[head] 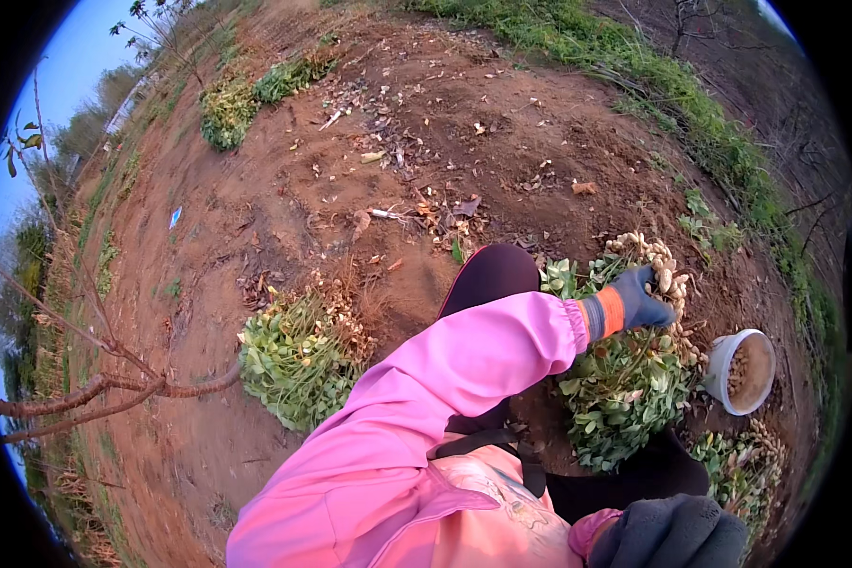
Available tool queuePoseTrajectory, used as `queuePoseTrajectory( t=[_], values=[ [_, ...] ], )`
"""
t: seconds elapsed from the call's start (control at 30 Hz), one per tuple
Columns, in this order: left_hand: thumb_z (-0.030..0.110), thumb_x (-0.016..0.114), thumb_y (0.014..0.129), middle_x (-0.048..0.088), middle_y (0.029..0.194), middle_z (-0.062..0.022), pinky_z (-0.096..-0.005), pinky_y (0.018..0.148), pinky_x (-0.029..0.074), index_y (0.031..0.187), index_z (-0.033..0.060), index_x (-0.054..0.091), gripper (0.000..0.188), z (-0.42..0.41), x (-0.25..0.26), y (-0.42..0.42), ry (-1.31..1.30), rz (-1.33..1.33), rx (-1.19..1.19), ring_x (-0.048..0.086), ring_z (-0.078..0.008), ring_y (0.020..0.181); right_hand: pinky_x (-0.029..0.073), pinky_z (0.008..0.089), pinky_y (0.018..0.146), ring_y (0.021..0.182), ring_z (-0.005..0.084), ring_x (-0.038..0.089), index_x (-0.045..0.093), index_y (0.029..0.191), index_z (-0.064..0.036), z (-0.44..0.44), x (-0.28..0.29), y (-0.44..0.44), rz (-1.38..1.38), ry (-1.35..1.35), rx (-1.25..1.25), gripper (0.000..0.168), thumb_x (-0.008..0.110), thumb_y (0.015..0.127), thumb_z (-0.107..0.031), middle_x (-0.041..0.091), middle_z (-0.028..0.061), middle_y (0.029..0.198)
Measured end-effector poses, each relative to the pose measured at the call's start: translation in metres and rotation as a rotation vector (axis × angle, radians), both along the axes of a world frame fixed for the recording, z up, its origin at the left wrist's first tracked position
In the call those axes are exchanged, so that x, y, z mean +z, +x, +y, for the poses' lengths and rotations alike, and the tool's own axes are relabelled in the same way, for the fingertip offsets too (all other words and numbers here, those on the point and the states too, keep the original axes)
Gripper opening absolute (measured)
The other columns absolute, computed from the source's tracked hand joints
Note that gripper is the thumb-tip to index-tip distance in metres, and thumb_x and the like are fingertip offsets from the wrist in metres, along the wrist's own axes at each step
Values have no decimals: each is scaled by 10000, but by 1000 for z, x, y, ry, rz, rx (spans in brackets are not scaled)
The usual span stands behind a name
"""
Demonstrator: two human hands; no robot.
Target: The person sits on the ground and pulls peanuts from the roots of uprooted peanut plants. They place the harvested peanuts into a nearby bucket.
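Note:
My left hand (639, 298), in a dark glove with an orange and grey cuff, reaches across my body. Its fingers and thumb close around a cluster of peanut pods (666, 278) at the root end of a bunch of uprooted peanut plants. Leafy peanut stems (621, 397) spread below that hand, close to my bent leg. Just right of them stands a white plastic bucket (716, 373), tilted in view, with some pods inside. My right hand (671, 532), also gloved, is low at the picture's edge with curled fingers; whether it holds anything is hidden.
Another peanut heap (298, 355) lies left of my knee, and one more (742, 461) below the bucket. Farther off are two plant piles (227, 113). A bare branch (113, 383) juts in from the left. Dry leaves litter the brown soil (426, 142); green weeds (653, 64) border it.

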State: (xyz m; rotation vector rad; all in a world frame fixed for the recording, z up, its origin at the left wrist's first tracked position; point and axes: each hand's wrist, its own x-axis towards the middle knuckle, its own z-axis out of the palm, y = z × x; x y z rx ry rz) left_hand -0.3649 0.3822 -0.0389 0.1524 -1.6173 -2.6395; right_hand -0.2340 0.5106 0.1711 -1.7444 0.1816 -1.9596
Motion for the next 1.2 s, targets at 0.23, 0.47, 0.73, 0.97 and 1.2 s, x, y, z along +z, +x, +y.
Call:
queuePoseTrajectory(
  t=[0.23,0.47,0.73,0.97,1.2],
  values=[
    [-74,620,653,611,930,-8,-230,722,489,1098,5,540,459,0,28,9,-77,-73,9,562,-70,827,473,334,648,786,252,548,617,952,38,5,2,-1,7,-16,19,234,446,846,-82,572,221,957],
    [-30,665,629,617,859,-12,-245,642,497,1087,16,548,476,2,11,3,-17,-84,44,577,-91,749,474,323,633,774,252,551,626,934,39,4,3,-2,30,-19,49,230,454,849,-88,576,224,948],
    [-35,673,602,623,817,-24,-259,561,493,1021,26,564,438,1,39,16,35,-165,49,571,-94,662,475,310,615,760,252,555,636,913,40,0,4,-9,63,-13,42,228,463,853,-95,580,228,937],
    [-56,658,679,625,820,-39,-253,594,513,997,-5,581,331,1,42,12,-39,-68,-32,596,-100,687,475,299,600,748,253,558,645,895,42,35,-5,-39,205,54,-85,229,471,856,-101,584,231,928],
    [-8,604,693,613,829,-23,-232,620,484,1044,-28,574,353,-11,53,26,-98,-12,-174,566,-90,689,462,266,672,750,173,589,636,869,-16,82,-37,-55,41,1031,-1148,155,551,751,38,604,80,846]
  ],
)
